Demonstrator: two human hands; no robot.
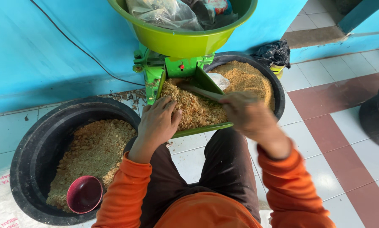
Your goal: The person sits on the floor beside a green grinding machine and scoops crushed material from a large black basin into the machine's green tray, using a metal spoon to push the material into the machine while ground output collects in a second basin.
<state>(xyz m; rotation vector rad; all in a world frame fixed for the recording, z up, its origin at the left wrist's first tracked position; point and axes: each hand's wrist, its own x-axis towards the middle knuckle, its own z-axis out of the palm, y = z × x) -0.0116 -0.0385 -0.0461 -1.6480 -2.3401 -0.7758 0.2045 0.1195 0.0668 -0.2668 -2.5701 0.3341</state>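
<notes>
From my remote seat, I start at nine o'clock with the big black tub (pixel 37 147), part full of coarse tan meal (pixel 94 147), and a small dark red scoop (pixel 85 194) lying in it at about seven o'clock of the view. Just right of that tub, the left hand (pixel 158 122) rests palm down on the near left corner of the green tray (pixel 198 128), its fingers spread loose and pressing into the heap of crumbly mash (pixel 193 107), gripping nothing that I can see. The tray slopes out from a green machine (pixel 155 69) at twelve o'clock, under a lime green bowl (pixel 185 42) stuffed with plastic bags (pixel 164 12). Toward one o'clock, the right hand (pixel 250 114) is blurred; its fingers look curled around the end of a thin stick (pixel 202 92) that lies across the mash, though I cannot tell how firm the grip is. Behind it sits a second black tub (pixel 278 90) holding finer, more orange meal (pixel 244 80). A crumpled black bag (pixel 274 52) lies at two o'clock, and the rim of another black tub (pixel 377 114) shows at three o'clock. Orange sleeves (pixel 126 190) frame the bottom.
</notes>
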